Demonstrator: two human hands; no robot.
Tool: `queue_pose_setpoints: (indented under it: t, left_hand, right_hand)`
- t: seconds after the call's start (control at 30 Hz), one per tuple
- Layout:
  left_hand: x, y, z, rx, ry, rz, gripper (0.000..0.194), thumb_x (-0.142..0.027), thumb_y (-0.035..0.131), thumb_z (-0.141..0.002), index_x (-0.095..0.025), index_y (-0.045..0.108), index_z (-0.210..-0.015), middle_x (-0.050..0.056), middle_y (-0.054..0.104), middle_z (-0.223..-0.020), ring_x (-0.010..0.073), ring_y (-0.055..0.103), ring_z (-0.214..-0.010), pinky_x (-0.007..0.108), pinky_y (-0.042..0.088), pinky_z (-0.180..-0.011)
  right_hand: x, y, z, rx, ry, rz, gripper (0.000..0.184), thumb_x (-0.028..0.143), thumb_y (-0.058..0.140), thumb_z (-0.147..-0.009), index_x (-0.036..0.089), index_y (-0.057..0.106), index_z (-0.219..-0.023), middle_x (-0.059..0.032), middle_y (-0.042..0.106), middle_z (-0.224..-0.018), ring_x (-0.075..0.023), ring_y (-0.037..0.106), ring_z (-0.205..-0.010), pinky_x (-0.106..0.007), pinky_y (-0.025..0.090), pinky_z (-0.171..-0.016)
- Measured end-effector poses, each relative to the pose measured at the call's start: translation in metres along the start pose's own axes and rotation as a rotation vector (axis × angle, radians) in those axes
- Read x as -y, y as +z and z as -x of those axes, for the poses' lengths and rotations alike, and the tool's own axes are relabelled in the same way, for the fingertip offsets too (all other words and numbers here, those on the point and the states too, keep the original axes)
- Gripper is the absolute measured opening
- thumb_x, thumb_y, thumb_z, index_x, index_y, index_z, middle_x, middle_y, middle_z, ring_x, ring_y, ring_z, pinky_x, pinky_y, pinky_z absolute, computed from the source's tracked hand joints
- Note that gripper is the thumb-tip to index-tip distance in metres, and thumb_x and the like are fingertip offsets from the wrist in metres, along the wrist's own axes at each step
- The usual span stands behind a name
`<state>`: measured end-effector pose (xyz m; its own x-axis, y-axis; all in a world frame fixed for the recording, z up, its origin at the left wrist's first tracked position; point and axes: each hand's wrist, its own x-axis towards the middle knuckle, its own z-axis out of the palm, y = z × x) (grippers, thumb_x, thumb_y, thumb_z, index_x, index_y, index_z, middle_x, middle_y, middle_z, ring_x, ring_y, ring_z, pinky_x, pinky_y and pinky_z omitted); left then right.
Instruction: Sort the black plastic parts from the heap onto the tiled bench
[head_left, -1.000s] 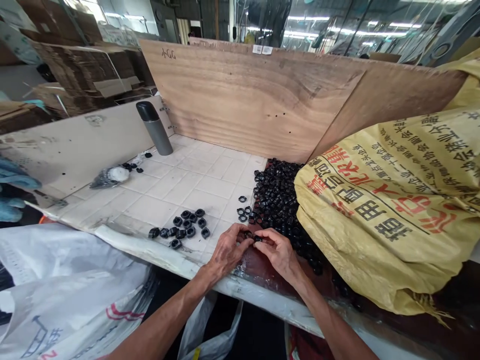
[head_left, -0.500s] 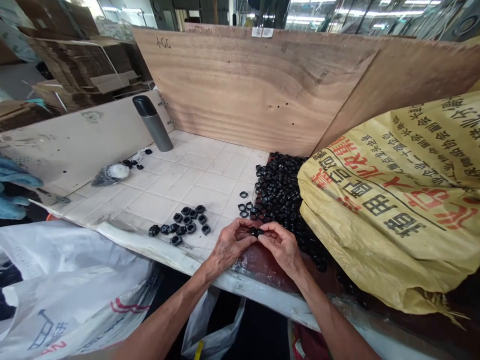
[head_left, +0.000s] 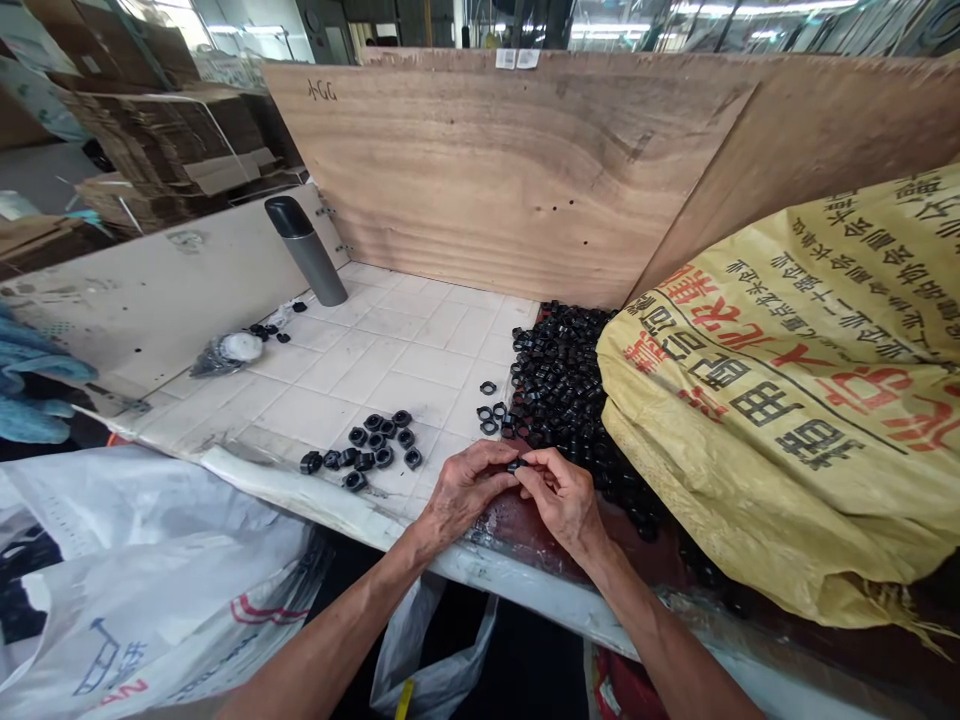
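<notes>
Between my two hands is a small black plastic ring, mostly covered by the fingertips. My left hand pinches it from the left, thumb and fingers closed. From the right, my right hand closes thumb and index finger on the same ring. Just behind the hands lies a large pile of black rings, with a few loose rings at its left edge. Left of my hands, a small group of thicker black ring pieces sits on the tiled tabletop.
A yellow printed sack bulges over the right side. A grey flask stands at the back left, near a plastic bag of small parts. A wooden board walls the back. White sacks hang below the front edge.
The fingertips have drawn closer together around the black ring, and less of it shows. The view has shifted very slightly; the pile and the group of pieces look the same.
</notes>
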<state>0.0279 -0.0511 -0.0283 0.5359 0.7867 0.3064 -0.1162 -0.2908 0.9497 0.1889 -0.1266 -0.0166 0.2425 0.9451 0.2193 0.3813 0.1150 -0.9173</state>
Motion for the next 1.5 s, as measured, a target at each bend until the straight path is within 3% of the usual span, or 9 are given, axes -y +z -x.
queue_pose_setpoints:
  t: [0.27, 0.47, 0.63, 0.73, 0.87, 1.03, 1.1, 1.2, 1.5]
  left_hand:
    - [-0.004, -0.001, -0.001, 0.071, 0.024, -0.078, 0.021, -0.029, 0.073, -0.086, -0.022, 0.072, -0.106, 0.006, 0.073, -0.106, 0.0209, 0.067, -0.103, 0.038, 0.053, -0.097]
    - [-0.009, 0.001, -0.001, 0.076, -0.022, -0.076, 0.020, -0.027, 0.072, -0.086, -0.022, 0.072, -0.106, 0.005, 0.072, -0.104, 0.0196, 0.068, -0.100, 0.035, 0.054, -0.094]
    - [-0.008, 0.002, 0.000, 0.023, -0.066, 0.001, 0.021, -0.030, 0.071, -0.088, -0.022, 0.070, -0.107, 0.005, 0.070, -0.111, 0.0203, 0.068, -0.102, 0.034, 0.056, -0.092]
    - [-0.007, 0.001, -0.001, 0.030, -0.018, -0.062, 0.020, -0.031, 0.072, -0.087, -0.021, 0.070, -0.105, 0.006, 0.071, -0.105, 0.0205, 0.067, -0.102, 0.036, 0.054, -0.095]
    - [-0.006, -0.001, -0.002, 0.073, 0.033, -0.083, 0.022, -0.031, 0.072, -0.087, -0.021, 0.070, -0.107, 0.007, 0.071, -0.106, 0.0207, 0.067, -0.103, 0.037, 0.053, -0.097]
    - [-0.001, 0.001, -0.001, 0.008, -0.010, -0.009, 0.022, -0.033, 0.072, -0.087, -0.022, 0.070, -0.106, 0.007, 0.071, -0.110, 0.0219, 0.067, -0.106, 0.039, 0.053, -0.099]
    - [0.001, 0.001, -0.001, -0.012, -0.038, -0.004, 0.022, -0.033, 0.072, -0.086, -0.022, 0.070, -0.106, 0.007, 0.071, -0.110, 0.0217, 0.067, -0.105, 0.038, 0.054, -0.098]
    - [0.003, 0.000, -0.001, -0.023, -0.045, -0.010, 0.022, -0.030, 0.073, -0.085, -0.022, 0.070, -0.106, 0.007, 0.071, -0.108, 0.0214, 0.067, -0.105, 0.038, 0.054, -0.098]
    - [-0.005, 0.000, -0.003, -0.048, -0.067, -0.006, 0.022, -0.031, 0.073, -0.085, -0.022, 0.071, -0.105, 0.007, 0.071, -0.109, 0.0217, 0.068, -0.104, 0.038, 0.055, -0.096]
  right_hand:
    - [-0.004, 0.003, -0.002, -0.006, -0.125, 0.328, 0.045, 0.038, 0.041, -0.103, 0.022, 0.054, -0.063, -0.0006, 0.057, -0.057, -0.0133, 0.055, -0.053, -0.025, 0.044, -0.058]
    - [0.000, 0.002, -0.001, -0.021, -0.079, 0.179, 0.024, 0.037, 0.047, -0.101, 0.021, 0.064, -0.093, -0.0037, 0.068, -0.082, -0.0157, 0.064, -0.067, -0.025, 0.050, -0.065]
    - [0.001, -0.005, 0.000, 0.083, -0.025, 0.081, 0.024, 0.038, 0.056, -0.096, 0.020, 0.063, -0.111, -0.0025, 0.070, -0.076, -0.0171, 0.068, -0.063, -0.026, 0.054, -0.062]
    - [-0.003, -0.005, 0.000, 0.074, -0.051, 0.172, 0.023, 0.036, 0.051, -0.099, 0.021, 0.065, -0.091, 0.0013, 0.062, -0.058, -0.0149, 0.061, -0.053, -0.025, 0.049, -0.058]
    - [-0.005, -0.002, -0.001, 0.011, -0.135, 0.313, 0.043, 0.036, 0.042, -0.102, 0.021, 0.059, -0.065, -0.0013, 0.058, -0.057, -0.0145, 0.056, -0.054, -0.027, 0.043, -0.058]
    - [0.001, -0.004, 0.002, 0.039, -0.078, 0.156, 0.026, 0.037, 0.049, -0.100, 0.020, 0.062, -0.115, -0.0027, 0.067, -0.076, -0.0173, 0.063, -0.066, -0.027, 0.049, -0.066]
    - [0.002, -0.004, 0.003, 0.075, -0.066, 0.157, 0.024, 0.038, 0.051, -0.099, 0.020, 0.067, -0.098, -0.0011, 0.064, -0.068, -0.0168, 0.061, -0.061, -0.027, 0.048, -0.064]
    - [0.003, -0.005, 0.002, 0.061, -0.031, 0.190, 0.043, 0.042, 0.047, -0.100, 0.022, 0.058, -0.063, 0.0013, 0.053, -0.053, -0.0139, 0.052, -0.049, -0.026, 0.042, -0.055]
    - [0.010, -0.007, -0.001, 0.029, -0.044, 0.146, 0.028, 0.042, 0.057, -0.094, 0.021, 0.062, -0.075, 0.0011, 0.058, -0.065, -0.0139, 0.054, -0.058, -0.024, 0.043, -0.056]
